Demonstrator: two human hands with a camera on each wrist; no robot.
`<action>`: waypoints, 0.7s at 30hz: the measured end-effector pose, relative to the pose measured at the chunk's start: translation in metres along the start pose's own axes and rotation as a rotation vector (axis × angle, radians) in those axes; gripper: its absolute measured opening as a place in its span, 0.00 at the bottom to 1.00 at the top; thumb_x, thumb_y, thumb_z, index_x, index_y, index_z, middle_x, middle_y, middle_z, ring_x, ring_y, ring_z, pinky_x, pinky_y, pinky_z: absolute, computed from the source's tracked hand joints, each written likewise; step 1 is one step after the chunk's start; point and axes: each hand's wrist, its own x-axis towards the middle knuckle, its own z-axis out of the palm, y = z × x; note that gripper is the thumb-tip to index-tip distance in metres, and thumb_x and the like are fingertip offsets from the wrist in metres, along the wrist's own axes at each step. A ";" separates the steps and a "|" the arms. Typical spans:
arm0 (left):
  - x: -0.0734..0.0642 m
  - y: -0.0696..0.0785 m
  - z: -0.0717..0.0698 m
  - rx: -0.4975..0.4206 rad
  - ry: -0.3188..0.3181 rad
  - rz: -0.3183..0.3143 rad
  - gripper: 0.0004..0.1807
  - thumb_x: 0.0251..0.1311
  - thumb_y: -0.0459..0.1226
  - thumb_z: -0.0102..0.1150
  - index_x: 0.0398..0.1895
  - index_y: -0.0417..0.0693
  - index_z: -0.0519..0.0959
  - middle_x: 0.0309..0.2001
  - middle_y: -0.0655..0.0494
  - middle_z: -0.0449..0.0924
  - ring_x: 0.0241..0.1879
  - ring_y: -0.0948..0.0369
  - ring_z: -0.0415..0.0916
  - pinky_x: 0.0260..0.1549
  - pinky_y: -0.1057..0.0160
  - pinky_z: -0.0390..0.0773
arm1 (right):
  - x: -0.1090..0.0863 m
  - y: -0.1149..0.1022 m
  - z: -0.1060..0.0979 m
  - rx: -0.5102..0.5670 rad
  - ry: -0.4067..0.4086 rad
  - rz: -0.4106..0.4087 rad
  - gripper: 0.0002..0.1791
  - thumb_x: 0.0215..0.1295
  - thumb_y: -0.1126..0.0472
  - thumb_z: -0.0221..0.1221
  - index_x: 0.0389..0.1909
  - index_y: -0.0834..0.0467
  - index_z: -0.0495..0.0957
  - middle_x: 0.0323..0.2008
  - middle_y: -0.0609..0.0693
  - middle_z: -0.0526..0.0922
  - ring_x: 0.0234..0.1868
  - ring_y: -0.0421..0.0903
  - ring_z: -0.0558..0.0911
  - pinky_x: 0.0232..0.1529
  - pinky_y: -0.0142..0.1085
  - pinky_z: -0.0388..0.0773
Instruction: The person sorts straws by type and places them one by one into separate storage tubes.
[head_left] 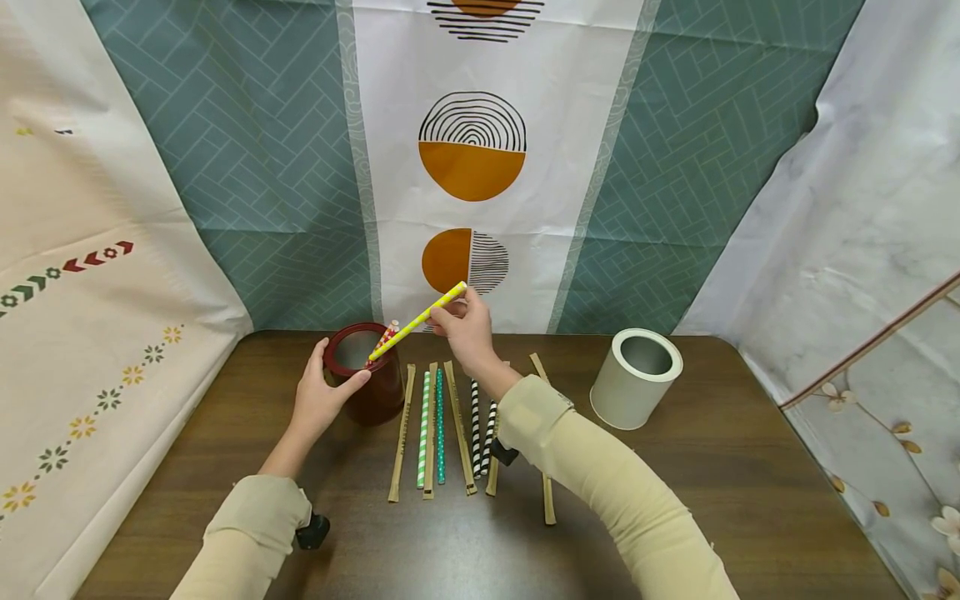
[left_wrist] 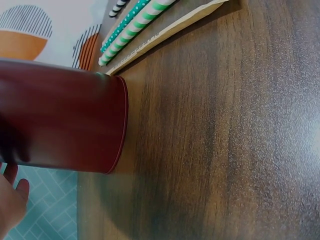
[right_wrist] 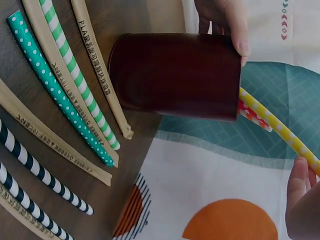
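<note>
My left hand [head_left: 317, 402] holds the dark red can [head_left: 375, 402] at its rim, thumb on the near side and fingers on the left side. Between the thumb and fingers of my right hand [head_left: 467, 335] is a yellow paper straw with pale dots [head_left: 420, 322], pinched near its upper end. The straw slants down to the left, its lower end at the can's opening. Red patterned straws [right_wrist: 254, 117] lean out of the same can. In the left wrist view, the can's red side [left_wrist: 60, 117] fills the left, with part of my left hand below it.
Right of the can lie a green striped straw [head_left: 423, 433], a teal dotted straw [head_left: 440, 429], black-and-white striped straws [head_left: 476, 429] and several paper-wrapped straws [head_left: 402, 437]. A white can [head_left: 628, 387] stands farther right on the brown table [head_left: 420, 550]. A patterned cloth [head_left: 300, 167] hangs behind.
</note>
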 end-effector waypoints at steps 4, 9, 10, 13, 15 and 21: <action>-0.001 0.000 0.000 -0.001 -0.001 -0.005 0.51 0.46 0.54 0.61 0.68 0.48 0.44 0.67 0.44 0.50 0.65 0.47 0.51 0.56 0.41 0.58 | 0.003 0.006 0.005 -0.019 0.002 -0.009 0.10 0.54 0.72 0.56 0.35 0.64 0.67 0.30 0.61 0.79 0.31 0.55 0.82 0.32 0.40 0.80; 0.000 0.001 -0.001 -0.008 0.000 -0.007 0.51 0.46 0.53 0.61 0.68 0.48 0.44 0.67 0.45 0.50 0.65 0.48 0.51 0.57 0.41 0.57 | 0.008 0.012 0.014 -0.051 0.001 -0.007 0.10 0.54 0.71 0.56 0.36 0.64 0.67 0.30 0.61 0.79 0.33 0.57 0.82 0.34 0.42 0.79; 0.000 0.001 -0.001 -0.009 -0.002 -0.010 0.51 0.46 0.53 0.61 0.68 0.48 0.44 0.67 0.45 0.50 0.65 0.48 0.51 0.57 0.41 0.57 | 0.009 0.013 0.016 -0.057 -0.001 -0.002 0.10 0.54 0.71 0.56 0.37 0.64 0.68 0.30 0.61 0.79 0.33 0.56 0.82 0.33 0.40 0.80; 0.000 0.002 -0.001 -0.012 -0.008 -0.016 0.51 0.47 0.53 0.61 0.68 0.48 0.43 0.67 0.45 0.49 0.65 0.48 0.50 0.58 0.41 0.56 | 0.008 0.011 0.020 -0.064 -0.016 0.025 0.12 0.54 0.71 0.56 0.40 0.66 0.68 0.31 0.63 0.79 0.33 0.57 0.81 0.31 0.37 0.79; 0.000 0.002 -0.001 -0.012 -0.011 -0.016 0.51 0.47 0.53 0.61 0.68 0.47 0.43 0.67 0.45 0.48 0.65 0.47 0.49 0.58 0.41 0.55 | 0.005 0.008 0.023 -0.070 -0.030 0.041 0.12 0.55 0.71 0.56 0.41 0.68 0.68 0.33 0.65 0.79 0.35 0.59 0.81 0.33 0.39 0.79; 0.000 0.002 -0.001 -0.007 -0.004 -0.011 0.51 0.47 0.52 0.61 0.68 0.47 0.44 0.68 0.45 0.48 0.66 0.48 0.49 0.59 0.42 0.54 | 0.003 0.011 0.031 -0.078 -0.063 0.073 0.11 0.54 0.73 0.55 0.40 0.70 0.69 0.34 0.69 0.79 0.26 0.54 0.81 0.25 0.30 0.77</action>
